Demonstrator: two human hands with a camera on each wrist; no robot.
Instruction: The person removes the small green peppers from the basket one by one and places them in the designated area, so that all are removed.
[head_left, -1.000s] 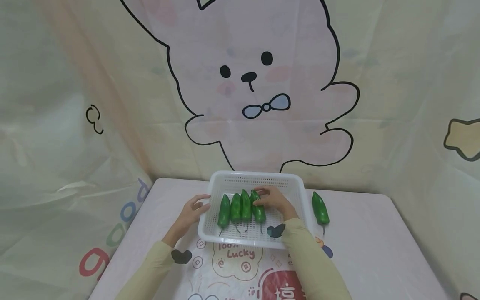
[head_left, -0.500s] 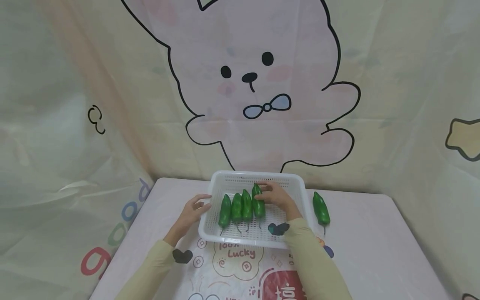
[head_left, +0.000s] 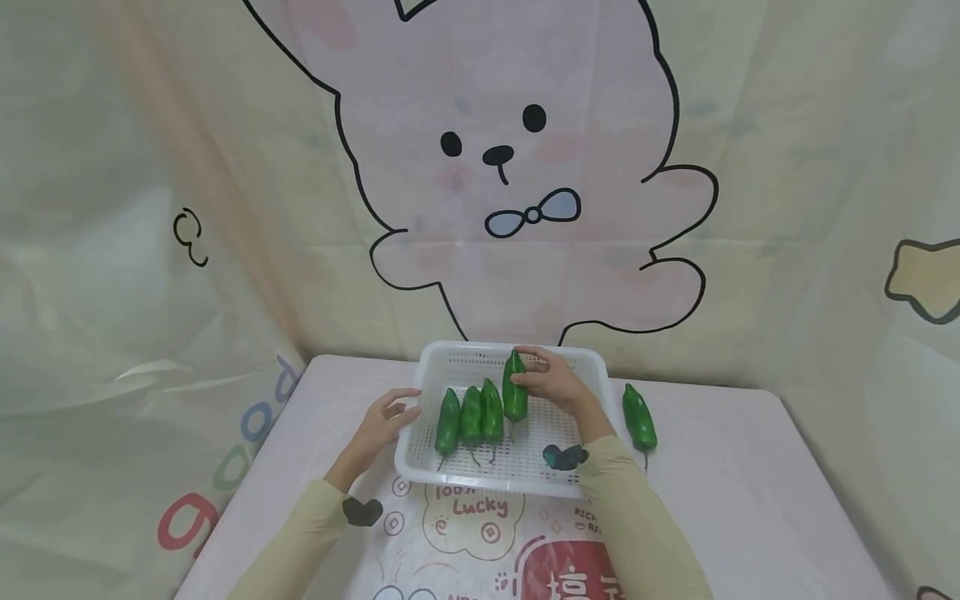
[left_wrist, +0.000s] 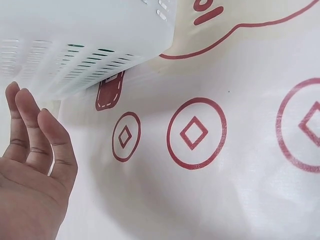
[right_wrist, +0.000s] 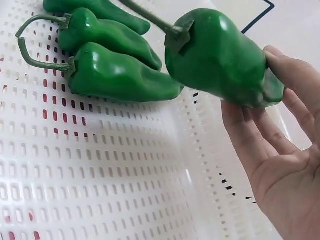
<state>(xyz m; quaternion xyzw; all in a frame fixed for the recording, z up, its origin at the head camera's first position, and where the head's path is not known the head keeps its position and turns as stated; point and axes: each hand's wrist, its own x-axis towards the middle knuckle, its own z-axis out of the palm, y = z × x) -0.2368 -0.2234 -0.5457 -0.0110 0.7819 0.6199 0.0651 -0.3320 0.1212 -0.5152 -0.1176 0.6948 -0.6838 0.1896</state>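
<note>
My right hand (head_left: 561,385) pinches a green pepper (head_left: 514,398) by its tapered end, between thumb and fingers, over the white plastic basket (head_left: 487,484). In the right wrist view this pepper (right_wrist: 215,55) is raised above the basket floor, stem toward the upper left. Three more green peppers (head_left: 472,417) lie side by side in the left half of the basket, tips away from me and stems toward me. At the basket's left rim rests my left hand (head_left: 382,429), its fingers extended. The left wrist view shows those fingertips (left_wrist: 30,100) right at the slotted outer wall.
Another green pepper (head_left: 639,417) lies on the table to the right of the basket. The tablecloth (head_left: 750,483) is pale with red and coloured prints. Behind the basket hangs a curtain (head_left: 510,275) with a cartoon animal, and more sheets flank the table.
My right hand has lifted the pepper and moved it toward the back of the basket, away from the three others. My left hand has stayed at the left rim.
</note>
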